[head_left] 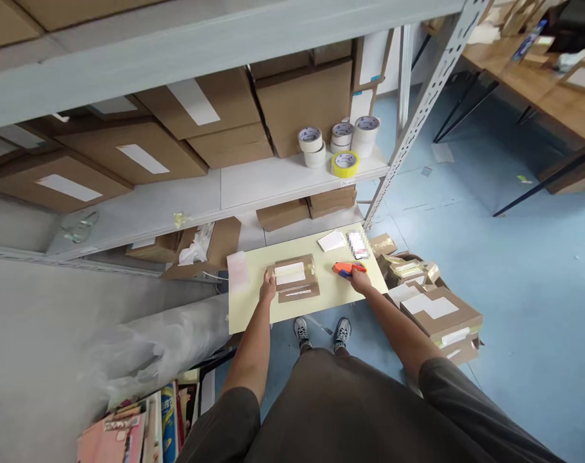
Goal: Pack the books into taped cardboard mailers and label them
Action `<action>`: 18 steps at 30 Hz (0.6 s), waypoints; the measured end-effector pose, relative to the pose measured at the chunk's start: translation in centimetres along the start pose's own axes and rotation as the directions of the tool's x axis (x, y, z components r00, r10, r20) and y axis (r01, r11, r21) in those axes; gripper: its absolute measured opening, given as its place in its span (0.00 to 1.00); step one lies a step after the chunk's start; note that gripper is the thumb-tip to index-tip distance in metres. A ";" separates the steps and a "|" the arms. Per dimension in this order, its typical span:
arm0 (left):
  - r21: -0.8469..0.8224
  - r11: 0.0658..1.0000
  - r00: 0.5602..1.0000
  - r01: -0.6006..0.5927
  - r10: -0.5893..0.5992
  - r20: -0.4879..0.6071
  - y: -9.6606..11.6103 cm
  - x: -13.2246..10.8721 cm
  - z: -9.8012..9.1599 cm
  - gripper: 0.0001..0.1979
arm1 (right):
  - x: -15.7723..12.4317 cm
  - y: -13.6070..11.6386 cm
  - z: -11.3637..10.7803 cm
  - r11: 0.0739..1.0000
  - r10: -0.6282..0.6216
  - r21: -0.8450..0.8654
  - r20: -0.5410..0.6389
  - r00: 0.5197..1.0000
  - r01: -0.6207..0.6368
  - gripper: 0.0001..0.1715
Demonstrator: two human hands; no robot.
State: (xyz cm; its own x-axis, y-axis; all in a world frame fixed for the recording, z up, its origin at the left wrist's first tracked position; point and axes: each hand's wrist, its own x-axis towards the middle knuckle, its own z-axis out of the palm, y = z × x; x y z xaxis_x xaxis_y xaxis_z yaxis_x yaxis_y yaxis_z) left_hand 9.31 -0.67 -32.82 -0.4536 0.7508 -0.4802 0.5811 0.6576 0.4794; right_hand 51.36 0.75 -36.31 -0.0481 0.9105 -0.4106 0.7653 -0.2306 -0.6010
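A small flat cardboard box (295,278) with a white label lies on a pale yellow table (253,312). My left hand (268,287) rests against the box's left edge, fingers curled on it. My right hand (359,280) is closed on an orange tape dispenser (347,269) just right of the box. A white slip (331,240) and a small blurred item (358,244) lie at the table's far side. A pinkish sheet (237,270) lies at the table's left.
A grey metal shelf (273,183) behind the table carries cardboard boxes and tape rolls (343,141), one of them yellow. Flat labelled boxes (437,312) are piled on the blue floor at the right. Books (142,424) and plastic wrap sit at lower left. A wooden bench stands top right.
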 end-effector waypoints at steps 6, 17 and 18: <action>-0.019 1.000 0.999 -0.010 0.011 0.041 0.3 -0.9 0.3 0.33 | -0.9 -8.3 -3.7 0.917 -0.392 -0.027 0.128 0.911 0.398 0.19; -0.215 0.975 0.993 -0.049 0.072 0.097 -0.8 -0.6 1.1 0.35 | -1.3 -21.8 0.3 0.915 -0.319 -0.095 0.427 0.846 0.392 0.39; -0.217 0.975 0.992 -0.048 0.072 0.101 -0.8 -0.6 1.1 0.35 | -1.2 -21.8 0.6 0.917 -0.306 -0.110 0.423 0.853 0.384 0.40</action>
State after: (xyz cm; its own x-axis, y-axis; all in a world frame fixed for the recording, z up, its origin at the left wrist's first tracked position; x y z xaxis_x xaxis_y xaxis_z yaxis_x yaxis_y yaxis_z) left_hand 9.88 -1.72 -33.77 -0.3404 0.7859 -0.5162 0.4419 0.6183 0.6499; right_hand 34.32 4.42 -23.14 -0.5468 0.7022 -0.4560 0.7537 0.1756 -0.6334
